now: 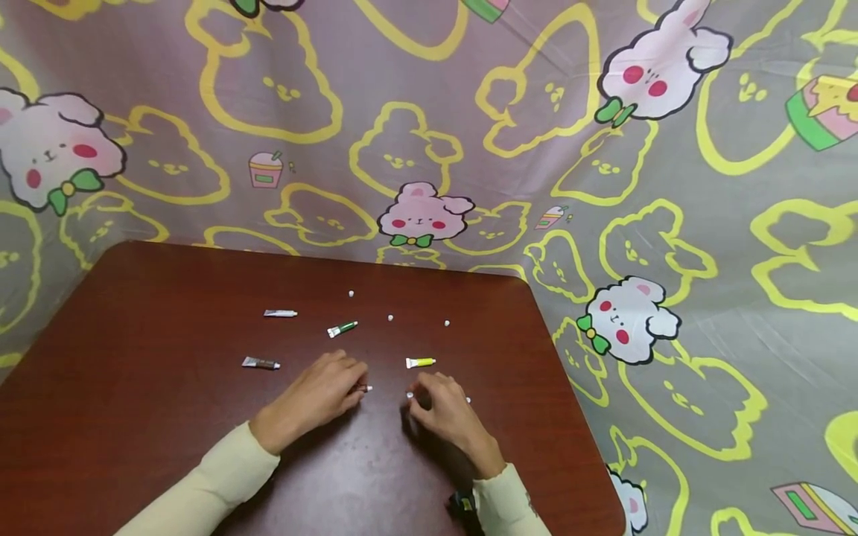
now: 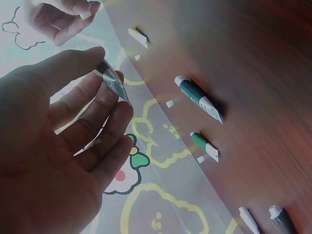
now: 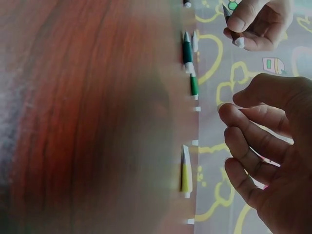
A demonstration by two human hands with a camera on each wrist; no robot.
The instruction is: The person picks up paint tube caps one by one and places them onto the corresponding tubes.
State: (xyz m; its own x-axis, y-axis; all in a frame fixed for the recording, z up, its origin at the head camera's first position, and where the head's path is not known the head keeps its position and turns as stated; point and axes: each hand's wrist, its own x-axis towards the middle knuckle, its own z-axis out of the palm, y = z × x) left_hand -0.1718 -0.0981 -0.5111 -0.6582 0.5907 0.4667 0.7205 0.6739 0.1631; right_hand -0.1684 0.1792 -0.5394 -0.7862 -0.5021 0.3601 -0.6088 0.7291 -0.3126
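Observation:
My left hand (image 1: 357,384) rests on the brown table (image 1: 147,417) and pinches a small dark tube (image 2: 111,79) with a crimped silver end between thumb and fingers. The tube's white tip (image 1: 367,388) pokes out toward my right hand (image 1: 417,396). That hand sits a few centimetres to the right, its fingers curled, pinching a tiny white cap (image 2: 85,14) at its fingertips. In the right wrist view my right hand (image 3: 229,106) shows curled fingers and the cap is hidden. A yellow tube (image 1: 420,362) lies just beyond the right hand.
More small tubes lie further back: a green one (image 1: 342,328), a white one (image 1: 280,313) and a dark one (image 1: 261,363). Loose white caps (image 1: 390,318) are scattered among them. A cartoon-print cloth (image 1: 670,223) hangs behind and to the right of the table.

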